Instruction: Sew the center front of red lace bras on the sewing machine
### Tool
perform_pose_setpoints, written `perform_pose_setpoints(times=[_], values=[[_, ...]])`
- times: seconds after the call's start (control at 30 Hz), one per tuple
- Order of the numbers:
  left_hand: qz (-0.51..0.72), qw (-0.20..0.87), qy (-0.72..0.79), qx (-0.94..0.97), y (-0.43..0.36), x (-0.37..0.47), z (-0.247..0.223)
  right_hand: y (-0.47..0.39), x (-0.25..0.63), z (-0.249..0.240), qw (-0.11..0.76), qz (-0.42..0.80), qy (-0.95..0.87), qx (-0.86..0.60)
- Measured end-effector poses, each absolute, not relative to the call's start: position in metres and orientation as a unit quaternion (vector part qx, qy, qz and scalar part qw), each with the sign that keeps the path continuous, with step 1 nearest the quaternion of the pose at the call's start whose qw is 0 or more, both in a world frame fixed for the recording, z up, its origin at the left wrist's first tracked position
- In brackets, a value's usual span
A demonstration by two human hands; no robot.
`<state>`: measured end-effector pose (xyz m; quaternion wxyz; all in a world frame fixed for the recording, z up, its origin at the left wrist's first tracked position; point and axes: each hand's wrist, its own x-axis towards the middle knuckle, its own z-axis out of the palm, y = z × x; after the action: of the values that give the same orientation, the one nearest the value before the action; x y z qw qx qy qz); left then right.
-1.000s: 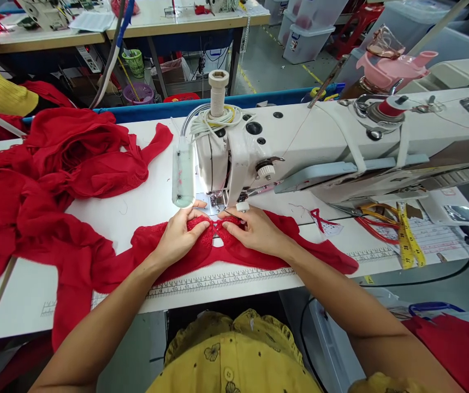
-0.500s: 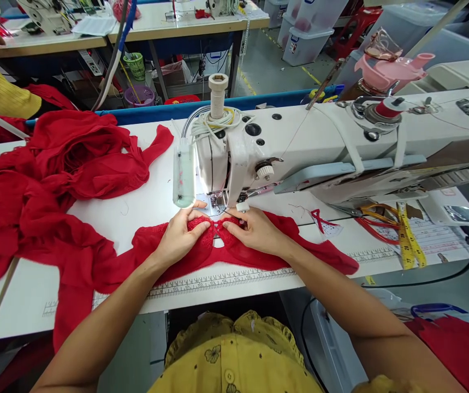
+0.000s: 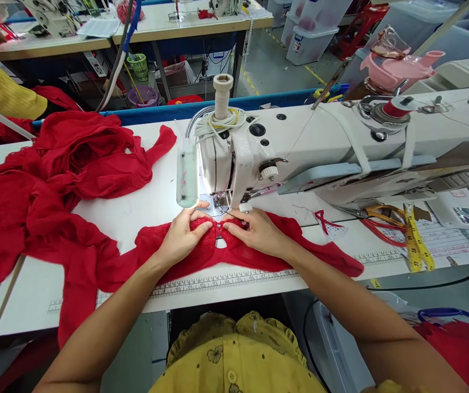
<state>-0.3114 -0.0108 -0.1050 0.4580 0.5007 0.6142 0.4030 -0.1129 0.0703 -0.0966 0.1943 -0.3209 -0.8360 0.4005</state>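
Observation:
A red bra point(image 3: 250, 259) lies spread along the front of the sewing table, its middle just in front of the presser foot point(image 3: 220, 200). My left hand point(image 3: 184, 233) pinches the lace edge of the left cup between thumb and fingers. On the other cup, my right hand point(image 3: 254, 232) has a similar pinch, and a thin dark pointed tool seems to stick out from its fingers toward the needle. The two lace edges meet between my thumbs, with a small gap below. Above stands the white sewing machine point(image 3: 291, 136). The fingertips are partly hidden under the fabric.
A heap of red fabric point(image 3: 74, 164) covers the left of the table. Scissors point(image 3: 381, 214), a yellow tape measure point(image 3: 416, 240) and papers lie at right. A printed ruler point(image 3: 226, 281) runs along the front edge. Another person's yellow sleeve point(image 3: 9, 87) shows at upper left.
The whole view has shifted slightly, so things appear a little further right. Both hands keep their pinch on the bra, and the lace edges look slightly closer together.

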Motion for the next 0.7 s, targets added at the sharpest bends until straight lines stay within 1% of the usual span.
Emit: perform_pose_setpoints(times=[0.5,0.7], values=[[0.409,0.447,0.622,0.496,-0.0095,-0.3112,-0.1055,0.0712,-0.1134,-0.0983,0.202,0.365,-0.858,-0.300],[0.393,0.398,0.644,0.522,-0.0104,-0.3092,-0.1047,0.0697,-0.1131,-0.1031,0.186,0.323,-0.872,-0.319]])
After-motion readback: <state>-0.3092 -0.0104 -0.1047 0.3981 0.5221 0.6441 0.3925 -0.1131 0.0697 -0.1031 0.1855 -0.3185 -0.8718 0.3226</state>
